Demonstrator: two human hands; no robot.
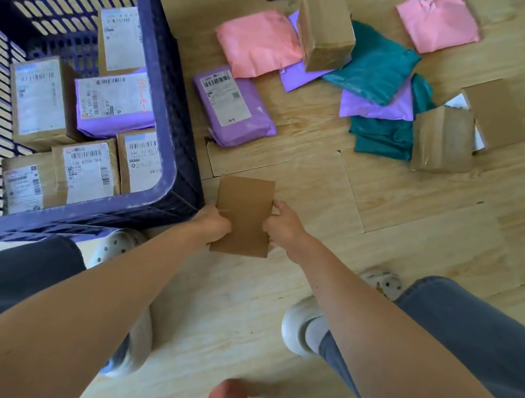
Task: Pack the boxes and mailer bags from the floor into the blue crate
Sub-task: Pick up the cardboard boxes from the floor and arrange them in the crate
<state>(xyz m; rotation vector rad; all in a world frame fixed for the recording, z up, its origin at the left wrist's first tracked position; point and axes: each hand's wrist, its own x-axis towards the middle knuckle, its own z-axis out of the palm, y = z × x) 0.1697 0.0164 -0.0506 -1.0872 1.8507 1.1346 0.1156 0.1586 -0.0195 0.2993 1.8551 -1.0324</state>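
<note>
Beside the crate's near corner: you hold a small brown box (243, 209) between both hands, just right of the blue crate (171, 165) and above the floor (387, 216).
Left hand (215, 224): your fingers are curled round the box's left edge, gripping it.
Right hand (284, 227): your fingers and thumb pinch the right edge.
Step in hand: this looks like the carry of one box toward the crate, and it has not yet crossed the rim.
Next move: you will likely need to raise it over the rim and swing it left. The labelled parcels (42, 100) inside sit packed close, and bare bottom shows only toward the far side.
Box's look: a plain cardboard face points up with no label showing. It looks rigid and flat-sided, so it should stack squarely.
Left to pack: a labelled purple mailer (233, 105) lies near the crate. Well beyond it, pink mailers (259, 43), teal mailers (374, 62) and more boxes (325, 29) lie in a loose heap.
</note>
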